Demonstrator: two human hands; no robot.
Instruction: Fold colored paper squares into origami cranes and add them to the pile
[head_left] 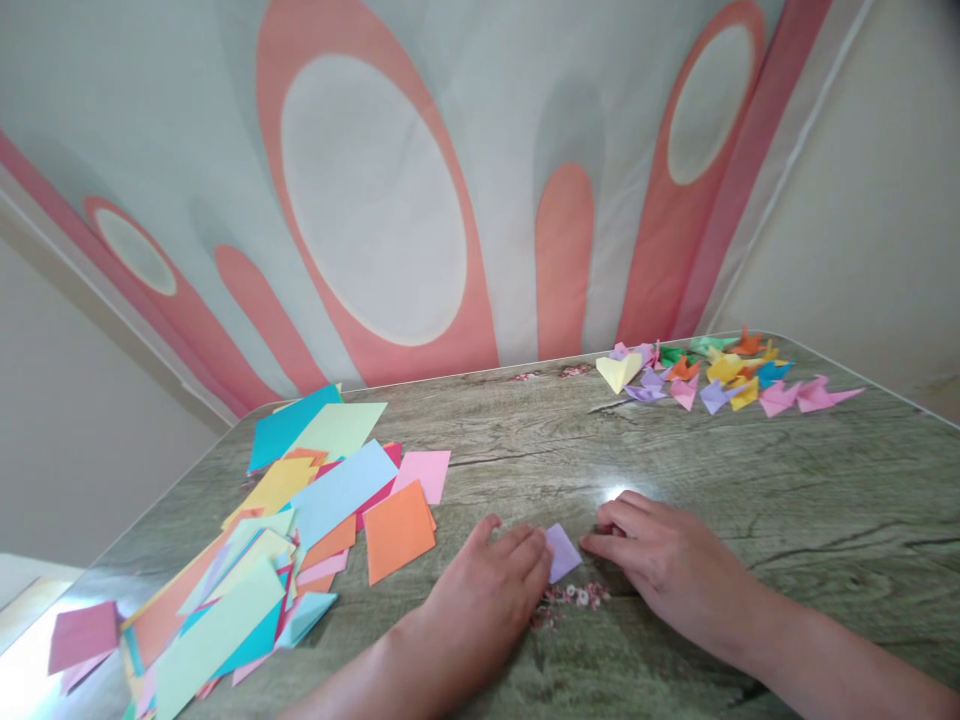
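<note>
A small purple square of folded paper (563,553) lies on the wooden table in front of me, turned with a corner toward my right hand. My left hand (496,580) lies flat over its left side, fingertips on the paper and thumb apart, hiding that edge. Just off the right corner is my right hand (652,545); its fingers are curled together near the tabletop, and I see nothing between them. Whether its fingertips touch the paper's corner I cannot tell.
Loose coloured papers (225,620) spread over the table's left side, with an orange square (400,532) nearest my left hand. Several small folded paper birds (724,370) and a pale yellow folded heart (619,372) sit at the back right. A patterned curtain (510,200) hangs behind.
</note>
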